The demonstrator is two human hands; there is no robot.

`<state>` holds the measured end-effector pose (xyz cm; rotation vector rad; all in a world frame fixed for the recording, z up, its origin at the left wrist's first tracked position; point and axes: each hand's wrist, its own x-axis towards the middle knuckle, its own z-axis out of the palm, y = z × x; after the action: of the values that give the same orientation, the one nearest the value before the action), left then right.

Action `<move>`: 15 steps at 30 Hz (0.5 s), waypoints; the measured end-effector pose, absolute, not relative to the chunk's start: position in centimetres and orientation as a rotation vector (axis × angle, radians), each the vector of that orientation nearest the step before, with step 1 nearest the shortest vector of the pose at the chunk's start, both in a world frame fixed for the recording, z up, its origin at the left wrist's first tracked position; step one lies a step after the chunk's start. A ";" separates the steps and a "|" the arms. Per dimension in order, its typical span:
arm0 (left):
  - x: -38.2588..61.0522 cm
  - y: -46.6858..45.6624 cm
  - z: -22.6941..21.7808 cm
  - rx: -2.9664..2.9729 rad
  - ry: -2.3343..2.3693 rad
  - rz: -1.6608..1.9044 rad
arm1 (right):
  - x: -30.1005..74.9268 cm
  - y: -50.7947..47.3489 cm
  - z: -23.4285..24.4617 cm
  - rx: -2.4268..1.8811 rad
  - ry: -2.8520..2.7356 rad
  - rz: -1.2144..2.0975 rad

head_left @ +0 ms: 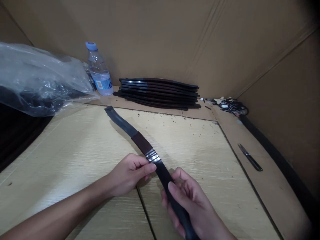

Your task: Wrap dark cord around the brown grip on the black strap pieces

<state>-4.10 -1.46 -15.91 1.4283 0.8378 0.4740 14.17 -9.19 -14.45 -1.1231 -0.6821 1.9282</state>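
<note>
A long, curved black strip (122, 123) with a dark brown section and a silvery banded part runs diagonally over the table, its far end pointing up and left. My left hand (132, 173) pinches it at the silvery bands (153, 156), thumb on top. Nearer to me, my right hand (190, 203) is wrapped round the black lower part, with the thumb lying along its upper face. The strip's near end runs out of view at the bottom edge. What the strip belongs to, I cannot make out.
Similar dark strips (160, 93) lie stacked at the back, beside a water bottle (100, 71). Clear plastic (42, 80) covers dark material at left. Small black-handled snips (250, 158) lie at right, below a heap of scraps (228, 106). Cardboard walls (160, 36) enclose the table (82, 143).
</note>
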 end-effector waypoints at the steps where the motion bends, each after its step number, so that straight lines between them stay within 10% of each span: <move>1: -4.1 -1.5 -15.9 1.432 0.844 0.476 | 14.2 -9.2 -14.5 -1.115 -0.666 1.928; 15: -4.1 -1.3 -15.8 1.454 0.867 0.467 | 14.5 -8.9 -14.5 -1.194 -0.729 1.802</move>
<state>-4.06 -1.31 -15.78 1.4536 0.8674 0.4666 14.46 -8.94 -14.53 -1.1941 -0.7286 1.8016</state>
